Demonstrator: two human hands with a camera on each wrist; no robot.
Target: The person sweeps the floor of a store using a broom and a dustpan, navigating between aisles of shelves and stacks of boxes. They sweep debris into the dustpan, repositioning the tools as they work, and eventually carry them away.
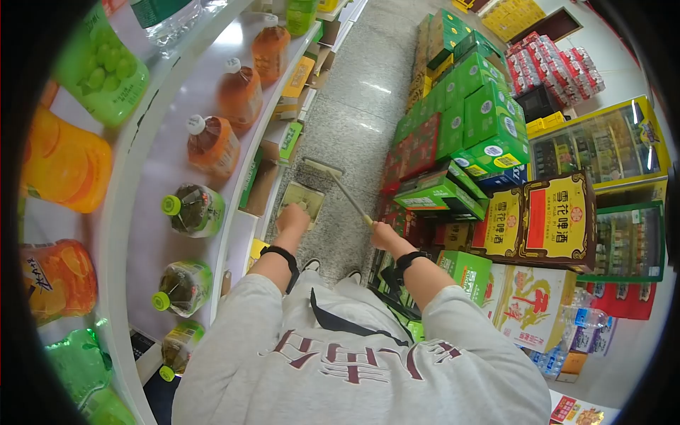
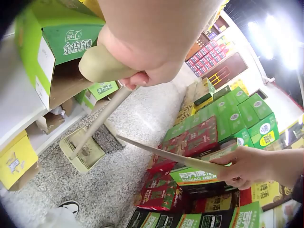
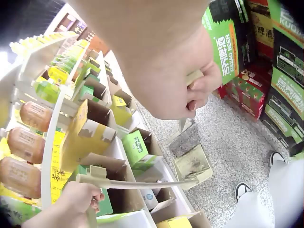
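speckled gray floor (image 1: 358,92), kinda shiny, pale dustpan (image 3: 193,166) sitting on it, broom head (image 3: 185,141) right beside, somebody's sneakers (image 3: 242,190), big ol' carton stack (image 1: 450,131)

The dustpan (image 1: 310,193) is between the bottles (image 1: 214,147) on the shelf (image 1: 159,134) to the left and the piled boxes (image 1: 489,124) to the right, with the broom head (image 1: 319,166) just past it.

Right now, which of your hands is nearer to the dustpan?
Left. The left hand grips the dustpan by its handle; the right hand is apart from it, to the right, gripping the broom.
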